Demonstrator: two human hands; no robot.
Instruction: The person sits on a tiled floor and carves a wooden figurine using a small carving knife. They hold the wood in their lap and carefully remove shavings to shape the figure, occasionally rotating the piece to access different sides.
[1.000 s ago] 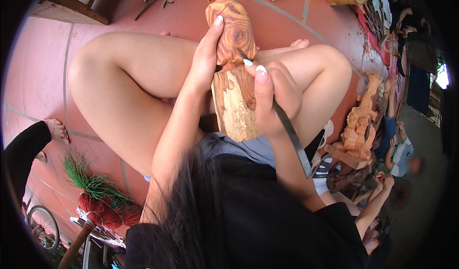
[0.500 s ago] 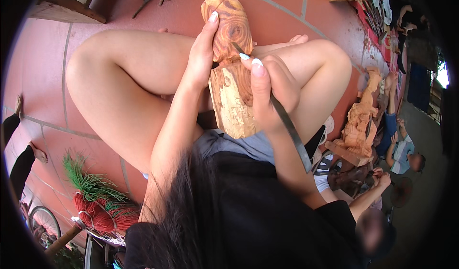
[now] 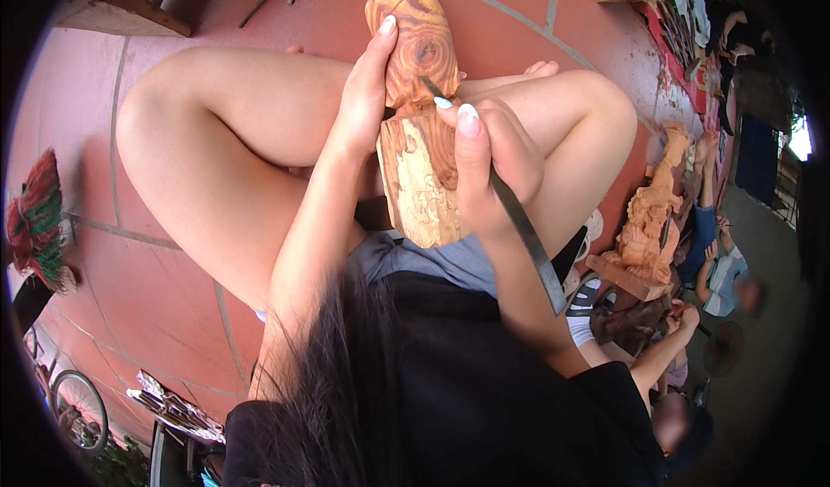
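Note:
A carved wooden figurine with swirling grain stands on a rough block base, tilted away from me between my bent legs. The base shows pale, worm-marked wood on its near face. My left hand is wrapped around the figurine's left side, thumb up along its body. In my right hand is a long flat metal carving chisel, its tip touching the figurine's lower body. The chisel's other end points back toward my right forearm. The figurine's top is partly cut off by the frame edge.
A wooden stand and a small tool are on the tiled floor at far left. A red and green broom shows at the left rim. To my right stands a large carved sculpture, with other people working beyond it.
The red and green broom has moved from the lower left to the far left rim, and the feet there are out of sight. My hands, figurine and chisel look nearly unchanged.

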